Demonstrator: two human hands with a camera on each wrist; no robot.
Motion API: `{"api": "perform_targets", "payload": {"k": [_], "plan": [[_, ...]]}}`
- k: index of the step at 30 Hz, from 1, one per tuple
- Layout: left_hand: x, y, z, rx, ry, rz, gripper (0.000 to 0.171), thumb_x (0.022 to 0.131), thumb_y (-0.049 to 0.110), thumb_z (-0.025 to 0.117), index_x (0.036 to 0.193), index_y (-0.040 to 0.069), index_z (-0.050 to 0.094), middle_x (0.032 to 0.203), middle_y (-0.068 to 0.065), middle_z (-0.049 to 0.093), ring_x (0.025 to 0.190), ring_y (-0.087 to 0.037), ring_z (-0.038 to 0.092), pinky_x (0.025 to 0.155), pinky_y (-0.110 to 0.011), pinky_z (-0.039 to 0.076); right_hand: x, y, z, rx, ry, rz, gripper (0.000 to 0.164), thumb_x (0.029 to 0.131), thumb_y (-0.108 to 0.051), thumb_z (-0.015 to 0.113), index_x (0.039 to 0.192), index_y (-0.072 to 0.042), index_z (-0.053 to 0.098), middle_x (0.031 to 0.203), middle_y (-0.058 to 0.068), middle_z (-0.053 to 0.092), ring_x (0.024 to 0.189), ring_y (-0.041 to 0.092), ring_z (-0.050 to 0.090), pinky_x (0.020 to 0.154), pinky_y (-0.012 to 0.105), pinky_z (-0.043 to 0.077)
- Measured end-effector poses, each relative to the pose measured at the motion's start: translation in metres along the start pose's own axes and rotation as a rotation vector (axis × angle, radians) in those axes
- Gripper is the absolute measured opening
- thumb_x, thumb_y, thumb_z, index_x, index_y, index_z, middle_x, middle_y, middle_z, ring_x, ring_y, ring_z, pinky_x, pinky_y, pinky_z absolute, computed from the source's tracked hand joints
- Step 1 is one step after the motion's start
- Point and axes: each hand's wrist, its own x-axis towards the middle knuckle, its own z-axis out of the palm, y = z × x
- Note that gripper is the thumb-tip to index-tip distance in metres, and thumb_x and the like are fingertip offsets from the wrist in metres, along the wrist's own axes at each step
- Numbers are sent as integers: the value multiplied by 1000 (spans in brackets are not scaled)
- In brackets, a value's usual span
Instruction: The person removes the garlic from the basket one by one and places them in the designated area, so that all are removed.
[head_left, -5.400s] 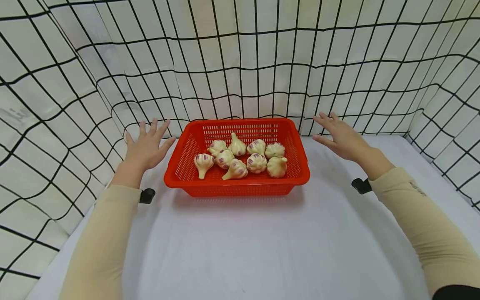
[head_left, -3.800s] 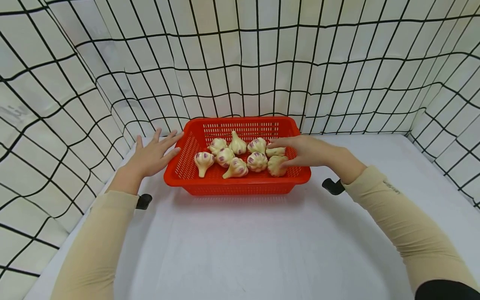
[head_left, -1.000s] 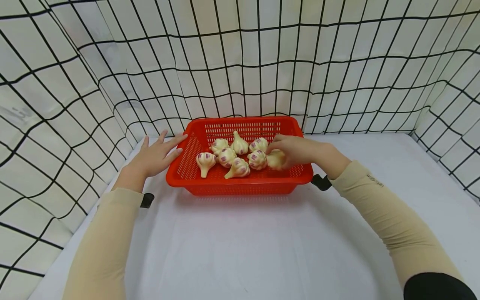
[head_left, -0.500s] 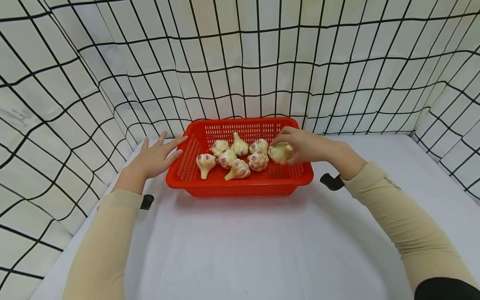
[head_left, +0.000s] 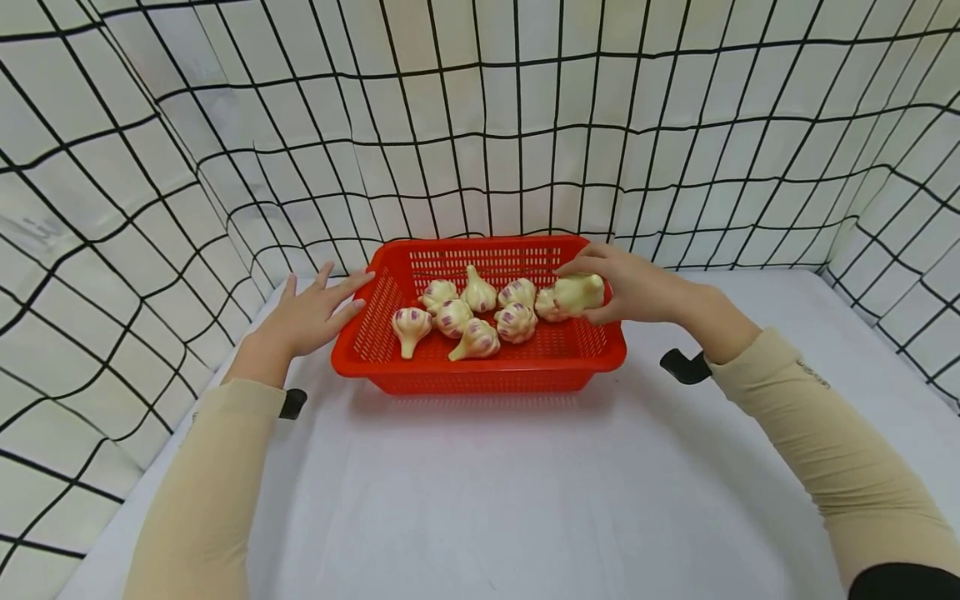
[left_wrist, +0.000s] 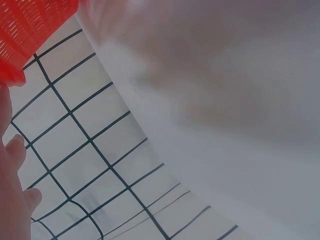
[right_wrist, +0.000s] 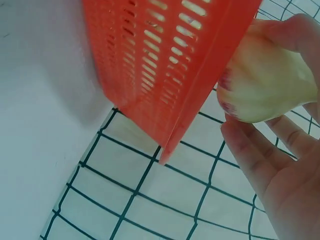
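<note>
A red slotted plastic basket point(head_left: 480, 365) holds several garlic bulbs, white with purple streaks, such as one at the left point(head_left: 411, 327) with its stem toward the front. My right hand point(head_left: 641, 287) pinches a garlic bulb point(head_left: 579, 295) between thumb and fingers, raised at the basket's right end. In the right wrist view this bulb point(right_wrist: 265, 75) is beside the basket rim, with fingers curved under it. Another bulb point(head_left: 551, 305) lies partly hidden behind it. My left hand point(head_left: 303, 317) has its fingers spread, the fingertips at the basket's left rim.
The basket stands on a white-covered table point(head_left: 465, 483). Black netting point(head_left: 517, 133) over white panels rises behind the basket and along both sides. The table surface reaches forward and to the right of the basket.
My right hand came from the right into the basket, gripped the front right garlic bulb, then lifted it up and rightward. The left hand moved slightly toward the basket rim early on.
</note>
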Motion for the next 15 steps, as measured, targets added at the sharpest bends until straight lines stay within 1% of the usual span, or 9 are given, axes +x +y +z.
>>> {"api": "perform_targets", "payload": {"k": [3, 7, 8, 11, 15], "plan": [[0, 0, 0, -3, -1, 0, 66, 107, 56, 32, 164, 23, 27, 166, -18, 25, 154, -46, -1, 115, -71, -13, -4, 4, -1, 6, 23, -10, 56, 86, -10, 82, 138, -9, 63, 134, 14, 52, 117, 30, 51, 87, 49, 56], [0, -1, 0, 0, 1, 4, 66, 107, 56, 32, 164, 23, 27, 167, -17, 25, 154, -46, 0, 115, -72, -12, -8, 8, -4, -1, 57, -25, 53, 86, -8, 81, 136, -8, 63, 133, 14, 53, 113, 31, 54, 86, 48, 54], [0, -1, 1, -1, 2, 4, 66, 107, 56, 32, 164, 23, 27, 167, -16, 25, 154, -46, 0, 115, -72, -11, -9, 9, -5, -2, 63, -23, 53, 86, -8, 81, 136, -8, 63, 134, 14, 53, 113, 31, 54, 86, 48, 54], [0, -2, 2, 1, 3, 3, 66, 107, 57, 32, 164, 24, 27, 167, -15, 25, 154, -46, 0, 115, -71, -12, -12, 11, -9, 7, 81, -11, 53, 86, -9, 80, 136, -8, 63, 136, 15, 53, 119, 33, 54, 93, 53, 52], [1, -3, 2, 2, 11, 3, 66, 107, 58, 31, 164, 24, 28, 167, -15, 26, 154, -46, 1, 115, -71, -12, -17, 14, -14, 43, 110, 12, 53, 86, -7, 80, 136, -7, 63, 132, 15, 55, 119, 33, 53, 94, 54, 52]]}}
